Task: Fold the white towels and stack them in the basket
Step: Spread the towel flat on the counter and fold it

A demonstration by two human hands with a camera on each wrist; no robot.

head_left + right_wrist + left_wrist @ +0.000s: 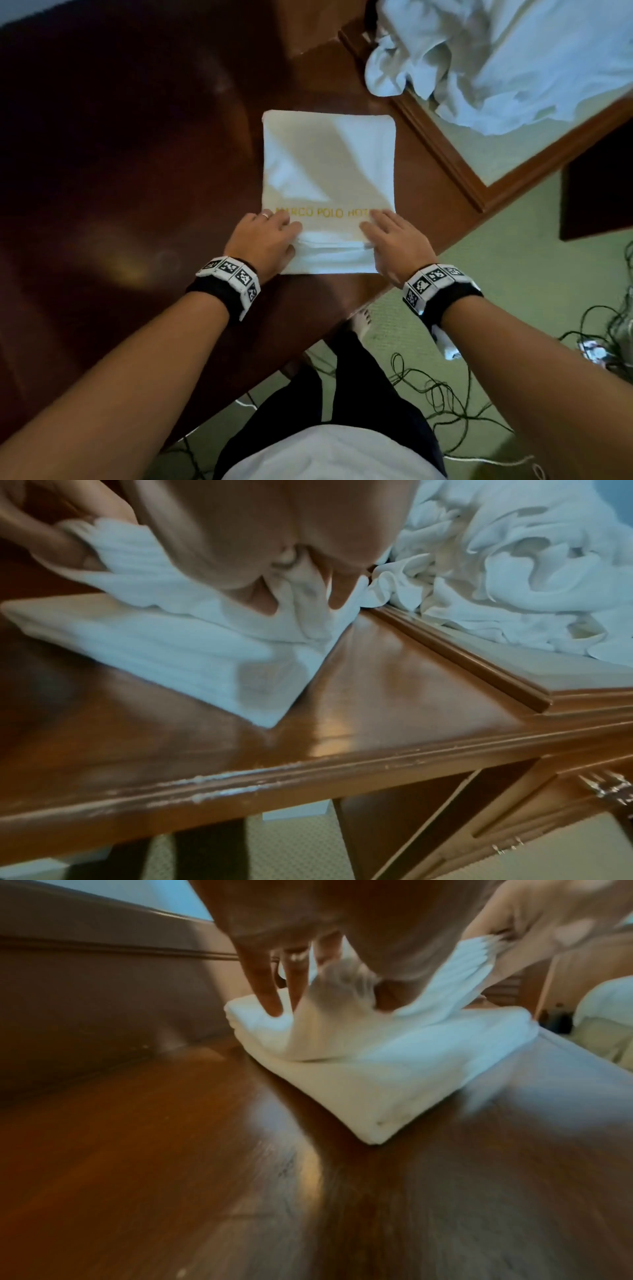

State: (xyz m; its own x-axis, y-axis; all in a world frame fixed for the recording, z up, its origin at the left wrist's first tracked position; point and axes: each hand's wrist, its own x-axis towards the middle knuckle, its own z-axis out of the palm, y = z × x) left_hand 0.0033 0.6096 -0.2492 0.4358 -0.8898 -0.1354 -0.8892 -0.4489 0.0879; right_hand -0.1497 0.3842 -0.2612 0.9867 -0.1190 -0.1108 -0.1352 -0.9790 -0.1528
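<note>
Yellow lettering runs across the near part of the folded white towel (329,164); "MARCO POLO HOT" can be read, the rest hidden under the hands. The towel lies flat on the dark wooden table (137,171), close to the table's near edge, with bare wood open to the left and beyond its far edge. The left hand (263,240) sits on the towel's near left corner and the right hand (394,243) on its near right corner. Between them a strip of the near edge is lifted off the layer below. The wrist views show each hand pinching that raised edge, thumb under and fingers (263,993) over, the cloth bunched in the grip. To the far right, past a raised wooden rim (442,150), lies a heap of unfolded white towels (496,61), well apart from the folded one. Black cables (442,394) trail over the green carpet (520,240) on the near right.
</note>
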